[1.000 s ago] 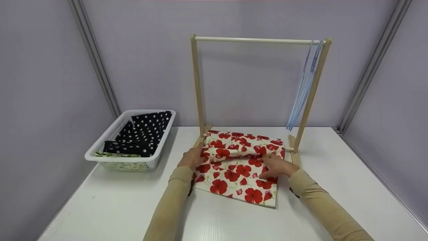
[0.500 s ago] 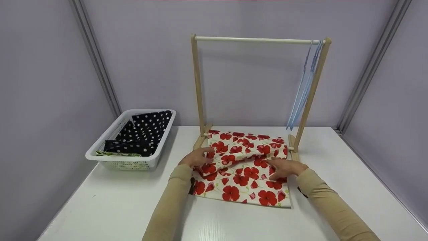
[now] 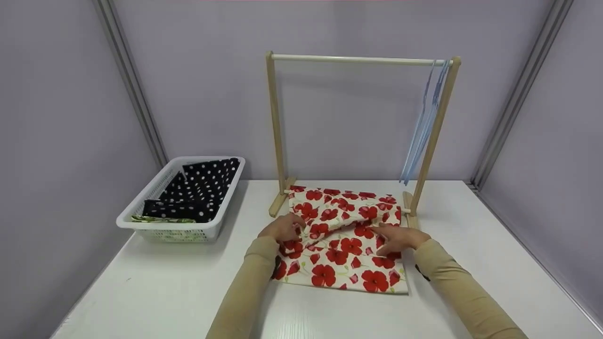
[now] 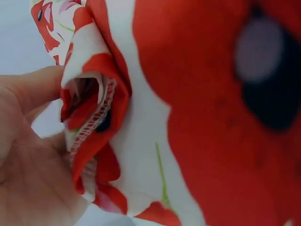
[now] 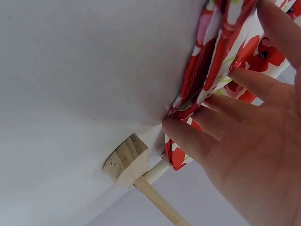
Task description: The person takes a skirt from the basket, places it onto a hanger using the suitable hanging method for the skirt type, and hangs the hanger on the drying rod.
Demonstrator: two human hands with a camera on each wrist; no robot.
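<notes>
Plain lavender-grey walls, grey metal corner strips, glossy white tabletop

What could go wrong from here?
The cloth has a slanting fold between the left hand and right hand, so it could crease if flattened. It hides part of the rack's lower bar, so pulling might snag it. The hangers are bunched, so they might tangle.

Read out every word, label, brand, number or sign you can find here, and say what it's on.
No readable text anywhere.
Rack's wooden foot: a small mark, too unclear to read or to call lettering.
Flowered cloth: printed flowers, no lettering visible.
</notes>
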